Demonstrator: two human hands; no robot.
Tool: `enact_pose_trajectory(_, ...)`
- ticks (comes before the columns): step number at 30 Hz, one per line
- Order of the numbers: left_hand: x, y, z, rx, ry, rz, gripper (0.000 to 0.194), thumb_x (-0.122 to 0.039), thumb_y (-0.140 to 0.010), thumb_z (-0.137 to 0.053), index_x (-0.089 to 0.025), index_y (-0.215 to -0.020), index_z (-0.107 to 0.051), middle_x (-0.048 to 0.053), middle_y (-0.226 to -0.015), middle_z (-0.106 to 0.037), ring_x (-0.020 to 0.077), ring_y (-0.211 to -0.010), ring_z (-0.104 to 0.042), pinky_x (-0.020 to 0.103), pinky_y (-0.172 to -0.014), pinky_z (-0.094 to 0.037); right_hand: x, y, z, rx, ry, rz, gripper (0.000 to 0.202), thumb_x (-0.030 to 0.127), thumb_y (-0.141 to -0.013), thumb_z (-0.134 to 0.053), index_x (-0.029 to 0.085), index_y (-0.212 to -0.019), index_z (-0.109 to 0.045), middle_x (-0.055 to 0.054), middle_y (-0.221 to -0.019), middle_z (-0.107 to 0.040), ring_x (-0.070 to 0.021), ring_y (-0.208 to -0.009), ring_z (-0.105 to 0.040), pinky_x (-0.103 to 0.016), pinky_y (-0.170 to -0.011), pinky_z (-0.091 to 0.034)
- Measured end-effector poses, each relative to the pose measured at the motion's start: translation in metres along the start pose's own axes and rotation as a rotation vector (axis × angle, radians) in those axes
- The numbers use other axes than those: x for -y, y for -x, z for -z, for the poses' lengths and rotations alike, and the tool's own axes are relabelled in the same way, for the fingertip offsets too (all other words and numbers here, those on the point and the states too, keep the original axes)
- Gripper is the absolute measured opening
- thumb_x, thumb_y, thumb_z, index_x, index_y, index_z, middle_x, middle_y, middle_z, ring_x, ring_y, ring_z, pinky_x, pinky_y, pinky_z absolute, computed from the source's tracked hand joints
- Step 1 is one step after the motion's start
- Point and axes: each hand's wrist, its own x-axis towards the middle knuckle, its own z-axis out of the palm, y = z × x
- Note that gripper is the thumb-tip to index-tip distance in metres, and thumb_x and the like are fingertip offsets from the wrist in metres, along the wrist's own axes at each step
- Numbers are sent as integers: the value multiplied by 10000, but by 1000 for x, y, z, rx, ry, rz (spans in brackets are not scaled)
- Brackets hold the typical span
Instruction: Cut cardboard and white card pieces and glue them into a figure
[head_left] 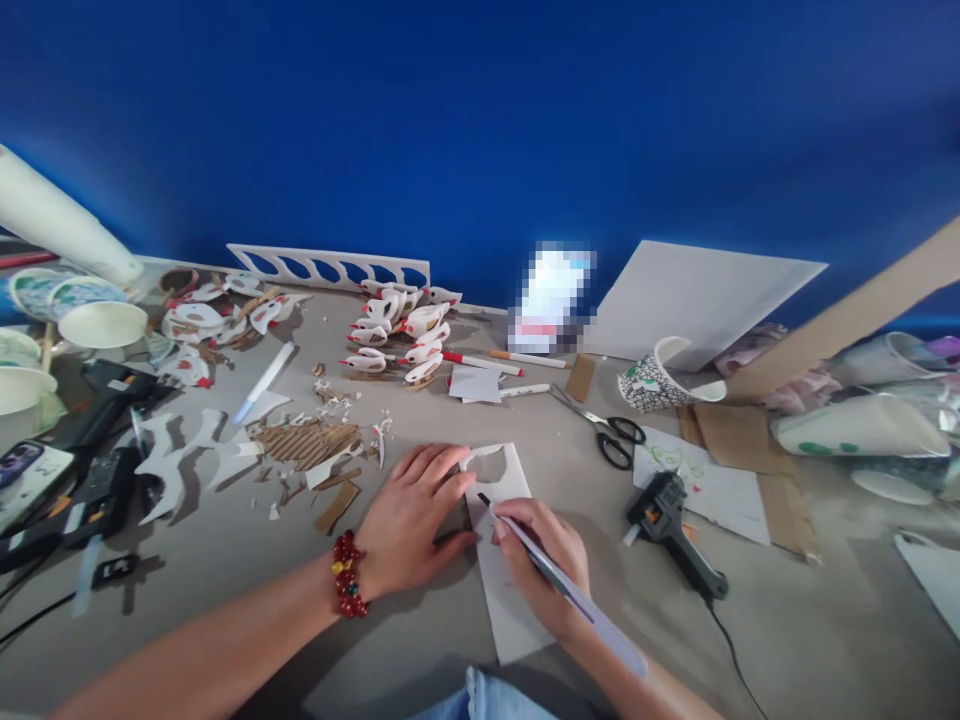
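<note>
A narrow white foam board (501, 590) lies in front of me, with a rounded piece cut out of its far end. My left hand (420, 510) rests flat, fingers spread, its fingertips touching the board's left edge. In my right hand (544, 560) is a craft knife (570, 590) with a pale purple handle. Its dark tip meets the board below the cut-out. Beyond my left hand lie brown corrugated cardboard (307, 443) and white scraps. Several white bird figures (369, 360) with red beaks stand farther back.
A glue gun (675, 530) and black-handled scissors (616, 440) lie on the right. At the back, a lit screen (551, 300) and a white sheet (705, 300) lean near the blue wall. Black glue guns (105, 490) and paper cups (101, 325) crowd the left.
</note>
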Motion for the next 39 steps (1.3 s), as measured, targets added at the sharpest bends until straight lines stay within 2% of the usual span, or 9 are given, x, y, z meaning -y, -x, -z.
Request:
enact_pose_trajectory(5,0,-1,0,16,-6,2,491,-375,-818,-619,-206,-1264,-505,119,-1431,-453,311,-1294,-400,510,-1089,-331,0,-1,1,-9,-28,21,147,177,-848,-571,237,-977,-610,-5,-763,-682,-150,-622,-638,-229,-604,-481)
enact_pose_trajectory(9,-1,-2,2,20,-11,-1,501,-390,-826,-617,-198,-1273,-498,124,-1432,-450,310,-1297,-391,510,-1089,-329,-1,0,3,-2,-37,32,97,183,-841,-567,234,-919,-595,14,-694,-648,-137,-570,-608,-222,-570,-464)
enact_pose_trajectory(14,-2,-2,2,28,-8,-2,517,-432,-823,-625,-201,-1269,-501,125,-1431,-451,311,-1290,-396,509,-1081,-339,-1,1,1,3,-46,-34,62,238,-875,-531,230,-868,-592,15,-645,-629,-133,-537,-595,-214,-522,-454)
enact_pose_trajectory(19,-2,-2,0,7,-27,1,489,-431,-825,-622,-205,-1246,-518,125,-1417,-472,315,-1280,-414,510,-1068,-358,5,0,1,0,-150,-95,93,249,-884,-540,234,-961,-589,-11,-740,-689,-151,-609,-656,-207,-523,-490)
enact_pose_trajectory(27,-1,-2,-1,-11,-27,-15,510,-415,-819,-625,-212,-1272,-506,126,-1404,-485,313,-1270,-427,521,-1064,-367,5,2,1,-3,-155,-64,65,240,-872,-568,233,-928,-600,-9,-725,-674,-143,-595,-642,-204,-530,-493)
enact_pose_trajectory(35,-3,-2,1,22,-36,-1,484,-414,-830,-623,-192,-1248,-522,128,-1415,-470,309,-1283,-408,505,-1081,-349,5,3,2,11,-158,-63,81,238,-884,-543,233,-953,-584,-20,-764,-693,-161,-650,-674,-210,-546,-502)
enact_pose_trajectory(39,-2,-2,1,12,-21,0,503,-438,-837,-610,-205,-1271,-507,123,-1422,-465,312,-1291,-407,506,-1079,-351,3,4,3,19,-154,-35,79,238,-870,-546,233,-935,-591,-7,-720,-673,-153,-597,-643,-222,-542,-489)
